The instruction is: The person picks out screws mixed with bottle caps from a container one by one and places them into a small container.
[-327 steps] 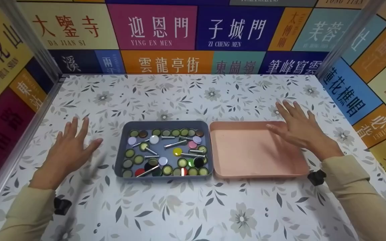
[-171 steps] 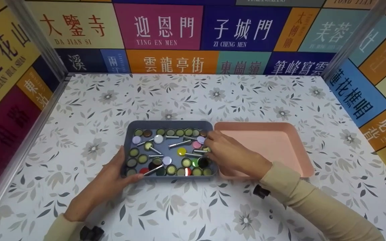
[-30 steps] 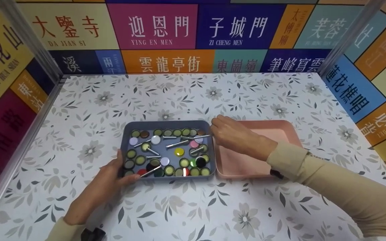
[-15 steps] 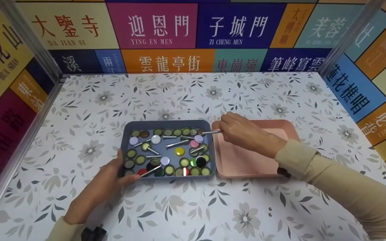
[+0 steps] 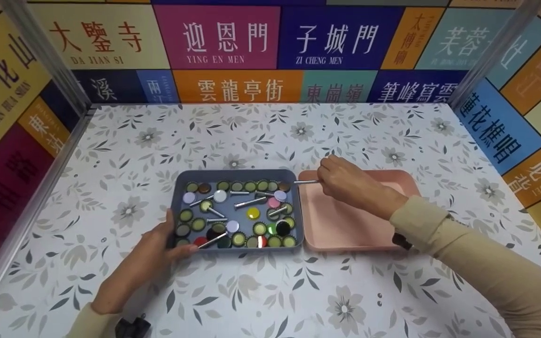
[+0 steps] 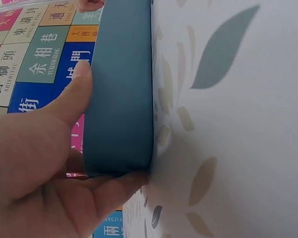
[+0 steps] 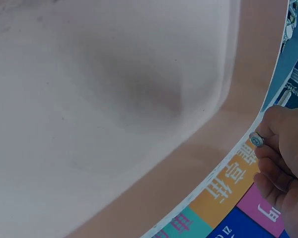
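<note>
From the head view, your right hand pinched a slim silver screw, its shaft pointing left across the touching rims of the two trays, near the far-left corner of the pink tray. Your left hand gripped the near-left corner of the blue-grey tray, with the thumb at the near rim and the fingers at the left side. Inside that tray lay bottle caps, more silver screws at odd angles, and loose coloured discs such as a yellow disc.

From the left wrist view, your thumb stood beside the tray's wall and your fingers wrapped its corner, so the grasp there was plain; the contents were hidden.

From the right wrist view, the screw's round end showed between your thumb and curled fingers, just beside the pink tray's rim. How high you held it, I could not tell.

I judged the step in hand to be the transfer of one screw from the blue-grey tray to the pink one. The next move called for bringing it right, fully inside the pink rim, and letting go low, while the left hand steadied its tray.
</note>
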`<state>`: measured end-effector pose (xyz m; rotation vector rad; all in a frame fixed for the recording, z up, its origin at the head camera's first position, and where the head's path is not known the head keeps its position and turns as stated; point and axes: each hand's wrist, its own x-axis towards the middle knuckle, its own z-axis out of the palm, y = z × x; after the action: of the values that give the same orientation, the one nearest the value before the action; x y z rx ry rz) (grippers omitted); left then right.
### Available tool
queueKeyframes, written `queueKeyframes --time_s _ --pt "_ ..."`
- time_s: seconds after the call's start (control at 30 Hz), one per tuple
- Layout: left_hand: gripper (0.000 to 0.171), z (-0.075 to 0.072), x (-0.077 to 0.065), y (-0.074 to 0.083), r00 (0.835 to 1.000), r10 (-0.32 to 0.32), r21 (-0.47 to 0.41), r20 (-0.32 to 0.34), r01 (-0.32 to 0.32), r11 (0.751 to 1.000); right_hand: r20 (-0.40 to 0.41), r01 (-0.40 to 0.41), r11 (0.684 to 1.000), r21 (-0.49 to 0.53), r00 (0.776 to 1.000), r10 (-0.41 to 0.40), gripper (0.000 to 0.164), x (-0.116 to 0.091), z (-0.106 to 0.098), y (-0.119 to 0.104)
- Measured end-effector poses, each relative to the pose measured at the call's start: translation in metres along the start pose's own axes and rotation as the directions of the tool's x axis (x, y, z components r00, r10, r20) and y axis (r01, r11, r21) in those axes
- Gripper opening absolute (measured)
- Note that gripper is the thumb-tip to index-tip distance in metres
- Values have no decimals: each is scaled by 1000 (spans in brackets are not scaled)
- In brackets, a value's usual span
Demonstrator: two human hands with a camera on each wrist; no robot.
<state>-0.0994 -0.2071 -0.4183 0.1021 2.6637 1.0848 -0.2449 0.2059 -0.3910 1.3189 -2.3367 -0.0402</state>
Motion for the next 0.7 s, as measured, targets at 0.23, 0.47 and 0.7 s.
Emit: queueKeyframes --time_s 0.23,0.47,0.7 --pt "110 0 1 0 999 37 38 5 -37 999 15 -25 999 27 1000 25 8 -7 5 4" --pt "111 0 2 -1 1000 27 33 12 -27 999 81 -59 998 34 995 56 12 -10 7 9" --pt "110 0 2 -1 999 38 16 6 -38 999 102 -78 996 47 992 73 10 -8 10 12"
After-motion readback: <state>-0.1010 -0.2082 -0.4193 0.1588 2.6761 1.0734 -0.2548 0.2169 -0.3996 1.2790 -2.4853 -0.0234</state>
